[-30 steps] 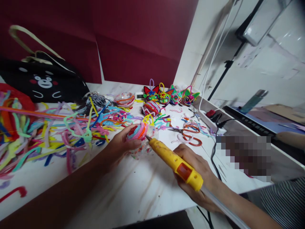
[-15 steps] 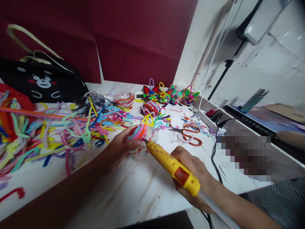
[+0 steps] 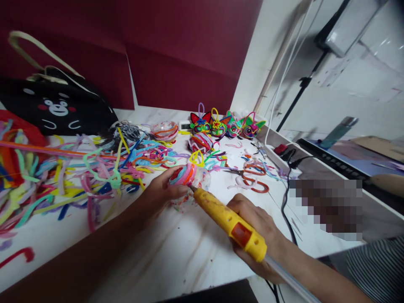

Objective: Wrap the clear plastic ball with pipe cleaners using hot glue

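Observation:
My left hand (image 3: 166, 188) is closed around a clear plastic ball (image 3: 202, 179) partly wrapped with pink, orange and blue pipe cleaners (image 3: 186, 174). In my right hand (image 3: 252, 223) is a yellow hot glue gun (image 3: 230, 223), a clear glue stick (image 3: 287, 277) running out of its back end. The gun's nozzle meets the edge of the wrapped strands, beside the bare clear part of the ball. Whether fresh glue is coming out cannot be made out. My right fingers are largely hidden behind the gun.
Loose pipe cleaners (image 3: 88, 176) cover the left of the table. Orange-handled scissors (image 3: 252, 179) lie right of the ball. Finished animal-head ornaments (image 3: 217, 126) and a partly wrapped bowl (image 3: 164, 131) stand behind. A black cable (image 3: 284, 210) runs down the right, beside a person's striped sleeve (image 3: 378, 265).
The ball has turned slightly in my left hand, showing more of its wrapped opening. The glue gun stays against it, almost unmoved.

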`<state>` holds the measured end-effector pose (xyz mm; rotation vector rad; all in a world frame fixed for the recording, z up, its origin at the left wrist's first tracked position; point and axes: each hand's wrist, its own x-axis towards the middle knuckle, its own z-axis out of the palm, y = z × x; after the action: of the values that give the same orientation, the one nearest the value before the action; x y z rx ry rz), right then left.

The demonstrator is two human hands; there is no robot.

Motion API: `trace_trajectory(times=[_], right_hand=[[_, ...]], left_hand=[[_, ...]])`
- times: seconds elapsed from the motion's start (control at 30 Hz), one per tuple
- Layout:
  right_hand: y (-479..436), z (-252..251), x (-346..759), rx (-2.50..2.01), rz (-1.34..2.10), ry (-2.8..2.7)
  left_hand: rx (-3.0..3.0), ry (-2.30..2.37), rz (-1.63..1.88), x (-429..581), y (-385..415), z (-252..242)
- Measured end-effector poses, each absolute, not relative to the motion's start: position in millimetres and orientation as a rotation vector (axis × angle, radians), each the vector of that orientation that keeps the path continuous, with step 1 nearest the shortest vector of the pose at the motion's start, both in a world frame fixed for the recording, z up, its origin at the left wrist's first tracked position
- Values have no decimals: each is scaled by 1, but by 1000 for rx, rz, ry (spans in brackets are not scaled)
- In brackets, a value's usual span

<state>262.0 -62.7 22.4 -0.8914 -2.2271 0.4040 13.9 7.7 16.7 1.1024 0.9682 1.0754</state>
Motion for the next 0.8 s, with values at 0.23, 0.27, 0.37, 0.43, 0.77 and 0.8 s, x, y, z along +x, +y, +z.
trace_trajectory(times=[0.23,0.27,0.37,0.43,0.77,0.8], right_hand=[[-64,22,263,-931,381,-2228],[-64,21,262,-935,379,-2225],[-63,19,262,-936,373,-2216],[-62,18,261,-938,365,-2212],[-63,16,264,-912,439,-2257],[-62,16,264,-906,444,-2261]], left_hand=[[1104,1008,1105,16,5,19],[1098,1010,1111,16,5,19],[1074,1031,1124,17,5,18],[1063,1057,1128,16,5,18],[1105,1099,1122,16,8,13],[1109,1107,1126,16,8,13]])
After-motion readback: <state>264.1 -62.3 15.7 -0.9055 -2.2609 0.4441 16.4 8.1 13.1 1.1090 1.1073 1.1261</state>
